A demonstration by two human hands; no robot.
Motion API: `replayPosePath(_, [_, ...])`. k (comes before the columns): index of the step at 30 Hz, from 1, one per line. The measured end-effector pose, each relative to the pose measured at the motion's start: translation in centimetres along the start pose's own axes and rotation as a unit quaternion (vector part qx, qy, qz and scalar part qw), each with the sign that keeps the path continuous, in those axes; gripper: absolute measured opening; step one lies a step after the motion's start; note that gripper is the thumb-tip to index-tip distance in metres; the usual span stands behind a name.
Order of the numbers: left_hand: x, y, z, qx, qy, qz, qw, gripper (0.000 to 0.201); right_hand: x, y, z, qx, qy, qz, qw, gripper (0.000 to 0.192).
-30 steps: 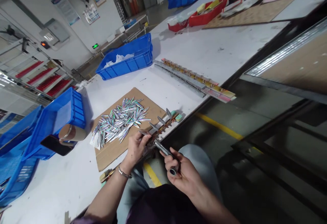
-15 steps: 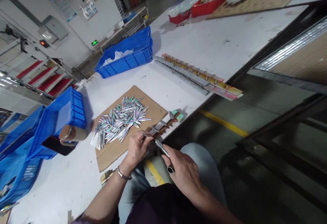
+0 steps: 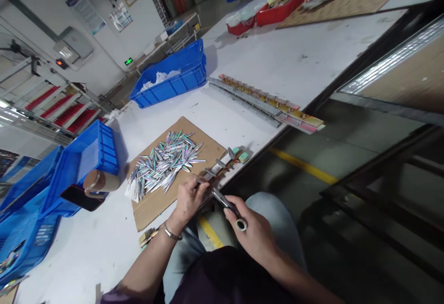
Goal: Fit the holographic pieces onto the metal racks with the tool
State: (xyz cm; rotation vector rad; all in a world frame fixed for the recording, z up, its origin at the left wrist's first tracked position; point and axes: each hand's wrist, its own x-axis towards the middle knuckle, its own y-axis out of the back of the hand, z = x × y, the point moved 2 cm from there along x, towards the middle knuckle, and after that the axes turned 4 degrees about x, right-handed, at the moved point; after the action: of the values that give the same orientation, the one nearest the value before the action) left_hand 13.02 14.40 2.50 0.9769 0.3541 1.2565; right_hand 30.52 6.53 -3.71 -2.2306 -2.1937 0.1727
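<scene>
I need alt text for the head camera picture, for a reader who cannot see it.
A seated person's left hand pinches a small shiny leaf-shaped piece at a clip rack on the table edge, while the right hand holds a metal tube tool against it. A pile of holographic pieces lies on cardboard, with blue bins around.

Definitely a factory floor, small-parts assembly kind of place. Long white worktable (image 3: pixel 277 63) running way down the room, with blue plastic bins (image 3: pixel 173 80) and red trays (image 3: pixel 277 10) parked along it. Heap of shiny holographic leaf-shaped blades (image 3: pixel 163 163) dumped on a cardboard sheet (image 3: pixel 152 202), plus long clip racks (image 3: pixel 267 105) laid out in a row. Metal shelving (image 3: pixel 52 110) stacked with red strips off to the side, notices taped on the wall (image 3: pixel 83 6), a green digital readout (image 3: pixel 129 61) further back. Yellow safety line (image 3: pixel 301 167) painted on the concrete floor. Nothing homey about any of it.
</scene>
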Motion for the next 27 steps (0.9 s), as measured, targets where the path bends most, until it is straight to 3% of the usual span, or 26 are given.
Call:
replayPosePath(2, [0.0, 0.0, 0.0, -0.004, -0.001, 0.004, 1.000, 0.027, 0.0, 0.4, -0.6, -0.140, 0.094, 0.016, 0.986, 0.028])
replayPosePath(3, [0.0, 0.0, 0.1, -0.005, -0.001, 0.004, 1.000, 0.027, 0.2, 0.4, -0.6, -0.148, 0.099, 0.020, 0.984, 0.028])
replayPosePath(6, [0.0, 0.0, 0.1, -0.002, -0.002, 0.007, 1.000, 0.026, 0.8, -0.9, 0.5, 0.068, -0.037, 0.009, 0.997, 0.025])
replayPosePath(9, [-0.1, -0.1, 0.1, 0.005, -0.005, 0.012, 1.000, 0.025, 0.9, -2.6, 1.9, 0.303, -0.196, -0.027, 0.932, 0.047])
replayPosePath(11, [-0.1, -0.1, 0.0, 0.005, -0.007, 0.014, 1.000, 0.025, 0.6, -2.8, 2.3, 0.341, -0.222, -0.041, 0.912, 0.052])
replayPosePath(13, [-0.1, -0.1, 0.0, 0.008, -0.009, 0.013, 1.000, 0.024, 0.4, -1.7, 2.1, 0.237, -0.156, -0.038, 0.958, 0.042])
replayPosePath(14, [-0.1, -0.1, 0.0, 0.012, -0.009, 0.013, 1.000, 0.023, 0.4, -0.9, 1.6, 0.116, -0.080, -0.030, 0.990, 0.034])
replayPosePath(15, [-0.1, -0.1, 0.0, 0.018, -0.008, 0.013, 1.000, 0.023, 0.3, -0.2, 1.0, -0.029, 0.009, -0.024, 0.999, 0.027])
replayPosePath(16, [-0.1, -0.1, 0.0, 0.023, -0.006, 0.013, 1.000, 0.023, 0.3, 0.4, 0.3, -0.172, 0.096, -0.020, 0.980, 0.024])
replayPosePath(18, [-0.1, -0.1, 0.1, 0.028, -0.001, 0.013, 1.000, 0.024, 0.1, 0.9, -1.1, -0.399, 0.228, -0.014, 0.888, 0.027])
replayPosePath(20, [-0.1, -0.1, 0.2, 0.024, 0.001, 0.013, 1.000, 0.026, 0.1, 0.8, -2.3, -0.533, 0.294, -0.013, 0.793, 0.030])
replayPosePath(22, [-0.1, -0.2, 0.1, 0.018, 0.000, 0.010, 1.000, 0.028, 0.0, 0.3, -3.2, -0.604, 0.315, -0.008, 0.732, 0.032])
replayPosePath(25, [-0.3, -0.4, 0.0, 0.021, 0.003, 0.004, 1.000, 0.030, -0.1, -0.5, -4.0, -0.648, 0.313, -0.024, 0.694, 0.037])
replayPosePath(27, [-0.5, -0.5, -0.1, 0.030, 0.005, 0.001, 1.000, 0.032, -0.1, -0.6, -3.9, -0.649, 0.298, -0.048, 0.698, 0.040])
